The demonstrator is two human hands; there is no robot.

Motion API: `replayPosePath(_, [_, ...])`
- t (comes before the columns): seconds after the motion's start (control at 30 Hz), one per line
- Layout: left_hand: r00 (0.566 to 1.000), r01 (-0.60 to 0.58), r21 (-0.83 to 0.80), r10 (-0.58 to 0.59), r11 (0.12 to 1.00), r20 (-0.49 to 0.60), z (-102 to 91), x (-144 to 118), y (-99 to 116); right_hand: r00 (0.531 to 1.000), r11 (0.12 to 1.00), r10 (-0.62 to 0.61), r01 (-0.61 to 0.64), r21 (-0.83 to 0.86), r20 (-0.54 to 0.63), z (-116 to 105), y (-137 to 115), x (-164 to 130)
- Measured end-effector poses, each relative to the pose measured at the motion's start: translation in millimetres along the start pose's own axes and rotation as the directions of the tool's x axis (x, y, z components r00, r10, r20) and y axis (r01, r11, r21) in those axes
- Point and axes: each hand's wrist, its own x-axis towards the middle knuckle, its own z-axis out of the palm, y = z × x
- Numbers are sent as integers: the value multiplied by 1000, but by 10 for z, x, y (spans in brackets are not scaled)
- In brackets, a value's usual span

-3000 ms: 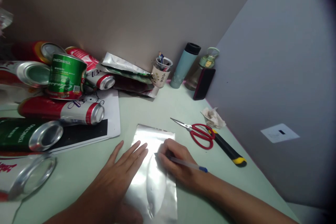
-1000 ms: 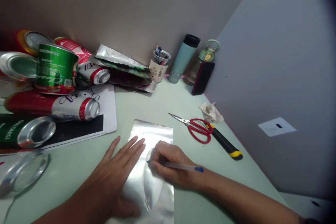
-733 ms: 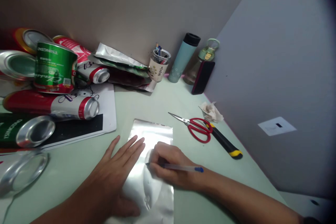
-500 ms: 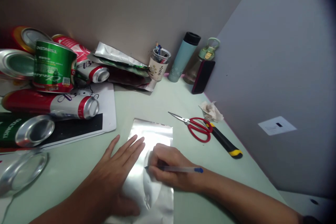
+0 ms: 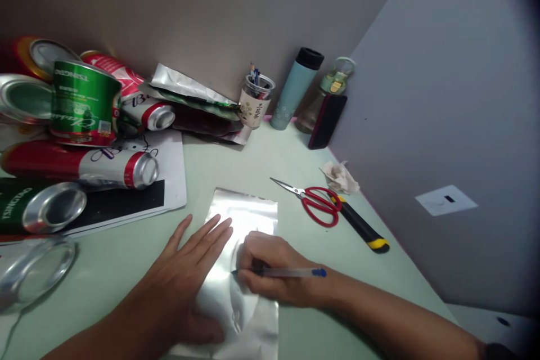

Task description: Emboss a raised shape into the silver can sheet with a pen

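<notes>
Pen [image 5: 291, 273] tip on foil sheet [image 5: 247, 219]

Mirrored "TSINGTAO" on green can [image 5: 82, 104], Chinese characters on cup [image 5: 254, 108]

We seem to be at a home craft corner: a pale green counter [image 5: 261, 163] pushed into bare walls. We see a heap of empty drink cans [image 5: 84, 107], red scissors [image 5: 314, 202], a utility knife [image 5: 363, 229], a pen cup [image 5: 254, 106] and water bottles [image 5: 297, 89].
</notes>
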Motion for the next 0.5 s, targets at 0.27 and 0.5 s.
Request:
replayPosePath(0.27, [1000, -5, 4, 5, 1000, -7, -8, 21, 9, 999, 1000, -14, 15, -8, 37, 10, -28, -6])
replayPosePath(0.5, [1000, -10, 3, 10, 1000, 2, -5, 26, -6, 996, 999, -20, 24, -47, 88, 15, -3, -18])
